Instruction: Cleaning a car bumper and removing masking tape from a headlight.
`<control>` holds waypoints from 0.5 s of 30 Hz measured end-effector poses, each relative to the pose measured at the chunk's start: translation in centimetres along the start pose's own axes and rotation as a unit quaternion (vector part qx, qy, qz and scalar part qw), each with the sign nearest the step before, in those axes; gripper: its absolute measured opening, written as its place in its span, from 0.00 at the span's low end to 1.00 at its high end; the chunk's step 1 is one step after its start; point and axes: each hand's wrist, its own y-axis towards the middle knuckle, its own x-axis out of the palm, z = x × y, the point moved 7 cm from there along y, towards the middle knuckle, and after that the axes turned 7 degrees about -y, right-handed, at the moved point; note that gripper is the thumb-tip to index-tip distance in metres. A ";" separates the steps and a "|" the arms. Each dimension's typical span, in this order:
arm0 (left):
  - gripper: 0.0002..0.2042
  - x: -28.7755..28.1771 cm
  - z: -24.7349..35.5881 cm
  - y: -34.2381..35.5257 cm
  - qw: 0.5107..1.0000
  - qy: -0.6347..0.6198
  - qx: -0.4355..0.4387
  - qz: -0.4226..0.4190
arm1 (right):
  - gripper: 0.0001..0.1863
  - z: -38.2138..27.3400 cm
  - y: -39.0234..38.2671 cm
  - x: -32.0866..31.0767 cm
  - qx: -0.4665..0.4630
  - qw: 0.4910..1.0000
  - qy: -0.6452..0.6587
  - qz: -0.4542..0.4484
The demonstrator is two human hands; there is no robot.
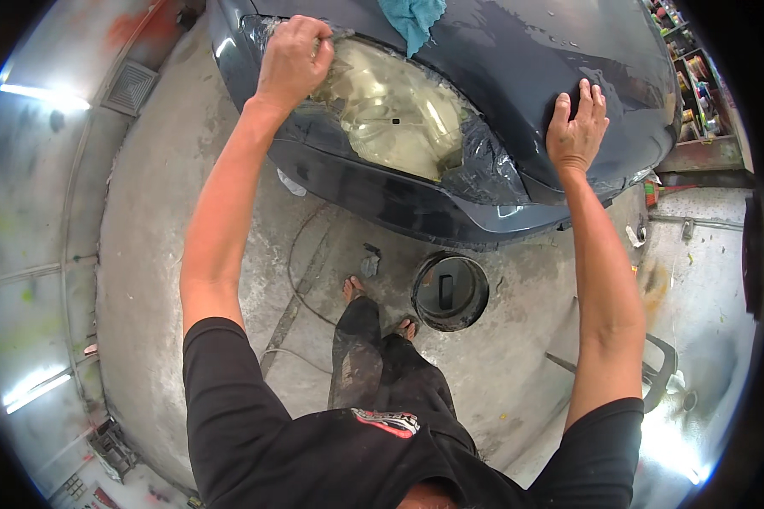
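A dark grey car front (552, 42) fills the upper middle. Its yellowish clear headlight (399, 102) is bordered by crinkled dark and clear film (480, 161). My left hand (295, 59) is at the headlight's upper left edge with fingers curled; what they grip, if anything, is hidden. My right hand (579, 127) lies on the dark body panel right of the headlight, fingers stretched out. A teal cloth (412, 17) hangs on the car above the headlight.
A black bucket (472, 293) stands on the concrete floor (170, 212) near my feet, with a hose (290, 254) curving beside it. Shelves of cans (696, 76) are at the upper right. A dark metal frame (658, 377) is at the lower right. Walls with tube lights (42, 92) line the left.
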 end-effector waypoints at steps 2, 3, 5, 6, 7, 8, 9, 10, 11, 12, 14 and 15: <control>0.06 0.4 2.8 -0.4 0.999 -0.010 0.043 -0.011 | 0.29 -0.1 0.0 -0.3 -0.009 1.000 0.012 0.019; 0.06 1.6 4.5 -0.9 0.993 -0.069 0.052 -0.081 | 0.29 0.1 0.0 -0.1 0.001 1.000 0.003 0.003; 0.06 3.1 7.8 -2.5 0.977 -0.132 0.062 -0.154 | 0.29 -0.1 0.0 -0.4 -0.013 0.999 0.008 0.028; 0.08 3.9 8.5 -3.3 0.972 -0.151 0.012 -0.179 | 0.29 0.2 0.0 -0.1 0.002 1.000 0.002 0.013; 0.10 4.5 8.8 -3.5 0.964 -0.175 -0.017 -0.202 | 0.29 0.2 0.0 -0.2 -0.002 1.000 0.006 0.016; 0.10 5.2 8.6 -3.1 0.962 -0.171 -0.034 -0.208 | 0.29 0.0 0.0 -0.4 -0.016 0.999 0.014 0.036; 0.13 4.5 7.7 -2.1 0.990 -0.081 -0.058 -0.103 | 0.29 0.0 0.0 -0.5 -0.020 0.999 0.015 0.038; 0.16 3.8 6.8 -1.5 0.995 0.009 -0.098 -0.008 | 0.29 0.2 0.0 -0.2 -0.006 1.000 0.007 0.020; 0.18 4.0 6.7 -1.4 0.989 0.101 -0.104 0.015 | 0.29 0.2 0.0 -0.2 -0.007 1.000 0.009 0.023; 0.18 4.6 7.1 -1.4 0.991 0.100 -0.086 0.027 | 0.29 0.1 0.0 -0.4 -0.020 0.999 0.011 0.038; 0.20 6.8 7.8 -1.7 0.992 0.097 -0.076 -0.018 | 0.29 0.2 0.0 -0.2 -0.010 1.000 0.008 0.027; 0.20 7.4 8.2 -2.1 0.992 0.095 -0.079 -0.018 | 0.29 0.1 0.0 -0.2 -0.011 1.000 0.008 0.029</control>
